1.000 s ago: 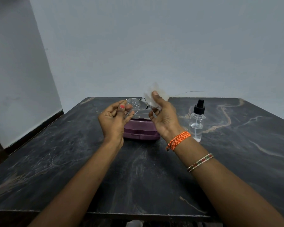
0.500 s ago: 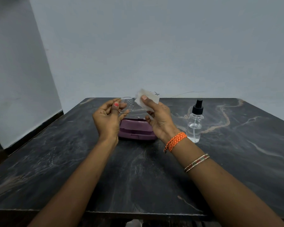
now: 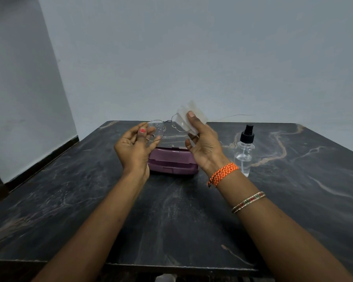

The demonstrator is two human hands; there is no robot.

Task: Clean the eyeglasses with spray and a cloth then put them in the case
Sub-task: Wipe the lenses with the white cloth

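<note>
Head view looks down over a dark stone bench (image 3: 171, 220), polished and streaked with pale grey and tan veins, its front edge chipped and rough; a purple case (image 3: 172, 162) of smooth hard plastic, oblong with rounded corners, lies shut on it and serves as the marker for everything else. Above the case, lifted clear of it, are the eyeglasses (image 3: 167, 129): a thin wire frame round two rounded clear lenses, the lens over the case's left end speckled with small droplets. The left hand (image 3: 134, 148) holds that lens by its edge, thumb and fingers (image 3: 151, 130) pinched on it, the thumbnail painted pink-red. The right hand (image 3: 204, 145), above the case's right end, has thumb and fingers clamped on a white cloth (image 3: 189, 119), thin, soft and folded, pressed against the other lens; whether the lens is gripped through the fabric I cannot tell. Just right of the case stands a spray bottle (image 3: 244, 155), clear plastic with rounded shoulders and a black pump nozzle, holding clear liquid. An orange braided thread (image 3: 222, 173) wraps the right wrist, nearer the viewer than the case; two slim beaded bangles (image 3: 248, 201) sit further down that forearm. Behind the case rises a plain matte grey wall (image 3: 192, 58).
</note>
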